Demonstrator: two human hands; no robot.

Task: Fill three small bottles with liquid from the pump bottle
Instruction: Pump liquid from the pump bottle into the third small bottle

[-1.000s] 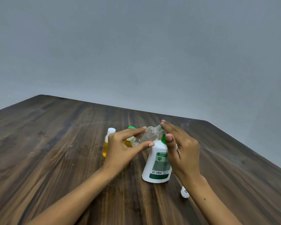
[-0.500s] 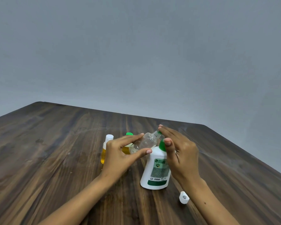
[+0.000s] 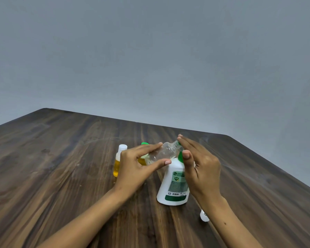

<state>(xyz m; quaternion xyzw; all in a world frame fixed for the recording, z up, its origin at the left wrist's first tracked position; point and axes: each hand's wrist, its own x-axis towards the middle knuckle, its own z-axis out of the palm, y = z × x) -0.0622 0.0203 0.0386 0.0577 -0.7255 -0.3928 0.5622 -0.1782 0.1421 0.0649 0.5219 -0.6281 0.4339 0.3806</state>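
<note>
Item: clear small bottle [image 3: 162, 152], uncapped, no liquid visible inside, held tilted above the table with its threaded neck pointing up and to the right, at the green pump head [image 3: 180, 156] of the pump bottle. Left hand [image 3: 132, 167]: grips the clear bottle's body between thumb below and fingers above. Right hand [image 3: 200, 167]: fingers straight and together, laid over the pump head, thumb tip at the green collar; grasps nothing. Pump bottle [image 3: 174, 187]: white body, green-and-white label, green band at the base; stands upright on the table just right of centre, partly covered by the right hand. Behind the left hand: small bottle with white cap [image 3: 118, 162], upright, lower part filled with yellow liquid; beside it a second small bottle with green cap [image 3: 144, 144], also yellow inside, mostly hidden by the hand and the clear bottle. Loose white cap [image 3: 204, 216]: lies on the table near the right forearm, in front of the pump bottle. Table [image 3: 61, 167]: dark wood grain. Backdrop: plain grey wall [image 3: 150, 59].
</note>
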